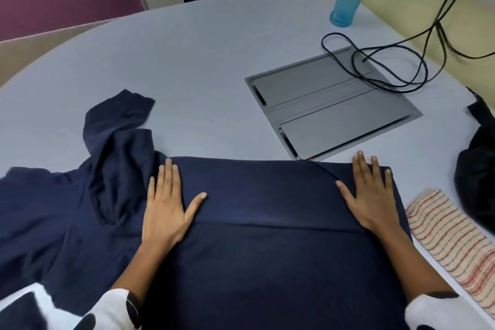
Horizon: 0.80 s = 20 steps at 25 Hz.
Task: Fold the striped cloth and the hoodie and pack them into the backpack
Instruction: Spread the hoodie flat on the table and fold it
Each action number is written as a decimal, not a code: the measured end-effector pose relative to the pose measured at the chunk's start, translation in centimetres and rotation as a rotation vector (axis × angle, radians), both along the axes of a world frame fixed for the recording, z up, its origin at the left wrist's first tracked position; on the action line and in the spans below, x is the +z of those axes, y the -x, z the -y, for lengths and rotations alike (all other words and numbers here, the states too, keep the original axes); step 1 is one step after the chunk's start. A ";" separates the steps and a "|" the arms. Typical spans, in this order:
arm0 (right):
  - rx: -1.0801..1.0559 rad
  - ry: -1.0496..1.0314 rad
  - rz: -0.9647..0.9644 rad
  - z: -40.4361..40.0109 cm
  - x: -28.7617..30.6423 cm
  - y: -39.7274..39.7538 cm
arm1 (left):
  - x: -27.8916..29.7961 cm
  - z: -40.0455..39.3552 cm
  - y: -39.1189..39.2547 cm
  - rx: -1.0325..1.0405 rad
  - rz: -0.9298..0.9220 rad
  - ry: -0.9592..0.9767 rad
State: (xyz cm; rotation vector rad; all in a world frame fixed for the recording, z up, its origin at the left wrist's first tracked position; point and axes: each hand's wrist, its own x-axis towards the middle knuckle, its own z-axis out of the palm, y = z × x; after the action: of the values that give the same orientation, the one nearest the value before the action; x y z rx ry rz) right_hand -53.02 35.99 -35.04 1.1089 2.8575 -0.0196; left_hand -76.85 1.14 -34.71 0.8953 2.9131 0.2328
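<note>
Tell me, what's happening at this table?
A person is folding a navy hoodie on the grey table. The left hand and right hand both press flat on it, smoothing a fold. A folded striped cloth lies to its right, beside the black backpack. Nothing is packed yet.

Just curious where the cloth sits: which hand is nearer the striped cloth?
The right hand. It presses flat on the navy hoodie beside the striped cloth; the left hand lies flat farther off, across the hoodie.
</note>
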 end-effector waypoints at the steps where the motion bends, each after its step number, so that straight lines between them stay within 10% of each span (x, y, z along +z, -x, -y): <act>1: -0.002 -0.002 0.008 0.0 0.1 -0.1 | 0.0 0.8 -0.5 -0.015 -0.001 0.003; 9: 0.018 0.052 -0.040 4.5 1.9 4.0 | 2.0 6.2 -2.4 -0.111 0.156 -0.216; 14: 0.324 0.229 -0.121 14.1 2.1 13.6 | 6.0 8.0 3.6 0.216 -0.111 -0.487; 20: 0.536 0.094 -0.051 21.6 -0.5 17.1 | 6.3 10.2 12.5 0.509 0.111 -0.439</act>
State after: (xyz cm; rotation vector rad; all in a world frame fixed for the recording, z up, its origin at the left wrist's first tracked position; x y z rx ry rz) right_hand -70.16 14.41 -35.51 0.3074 3.0588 -0.1493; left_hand -89.38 -9.02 -28.45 0.1345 2.9719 0.9467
